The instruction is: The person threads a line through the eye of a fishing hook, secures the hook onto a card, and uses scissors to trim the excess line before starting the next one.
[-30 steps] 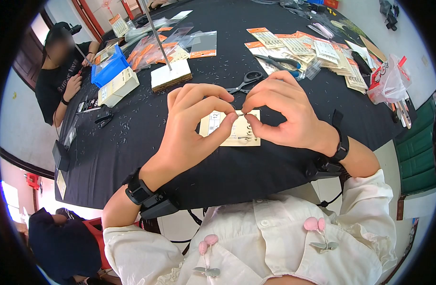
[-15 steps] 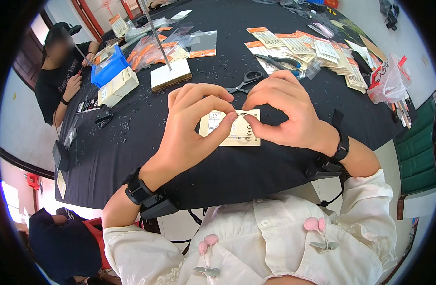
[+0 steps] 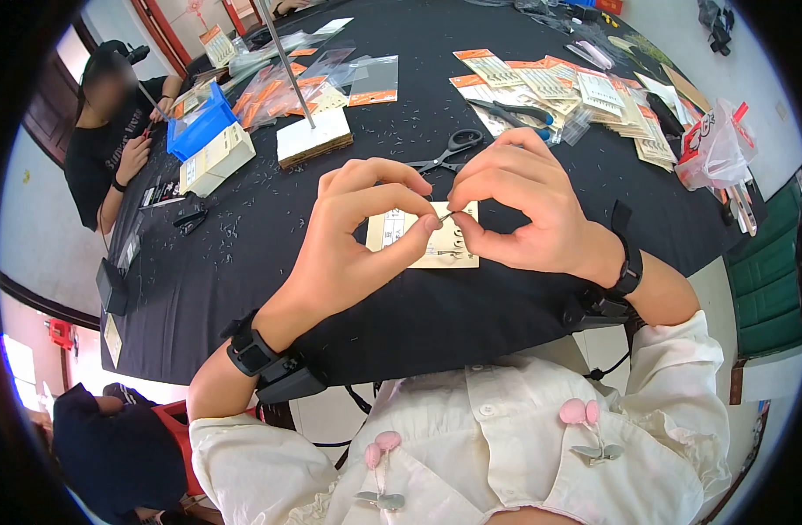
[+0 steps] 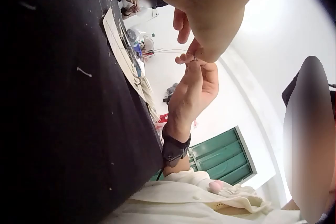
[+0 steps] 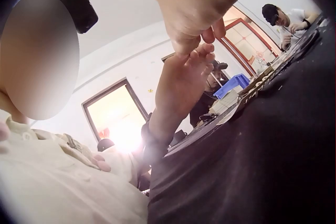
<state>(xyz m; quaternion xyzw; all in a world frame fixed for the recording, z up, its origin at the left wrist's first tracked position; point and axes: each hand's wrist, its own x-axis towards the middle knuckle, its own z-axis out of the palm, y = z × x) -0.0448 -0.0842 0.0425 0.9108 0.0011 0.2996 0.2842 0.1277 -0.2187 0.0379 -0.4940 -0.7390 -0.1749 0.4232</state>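
Above a cream card (image 3: 423, 260) on the black cloth, the left hand (image 3: 353, 227) and right hand (image 3: 528, 206) meet fingertip to fingertip. Between them is a tiny dark hook-like piece (image 3: 446, 216), pinched by thumb and forefinger of each hand. Several dark hooks lie along the right part of the card, which also has a printed label. In the left wrist view thin pale lines (image 4: 165, 50) run out from the pinching fingers. The fingertips hide most of the small piece.
Black-handled scissors (image 3: 453, 150) lie just behind the hands, with pliers (image 3: 516, 114) and packaged cards (image 3: 554, 83) further right. A white block with a metal rod (image 3: 313, 140), a blue tray (image 3: 195, 127) and plastic bags stand back left. Another person sits at the left.
The left hand has shifted slightly, its fingertips a little lower over the card. The dark piece between the fingertips has tilted. The right hand has barely moved.
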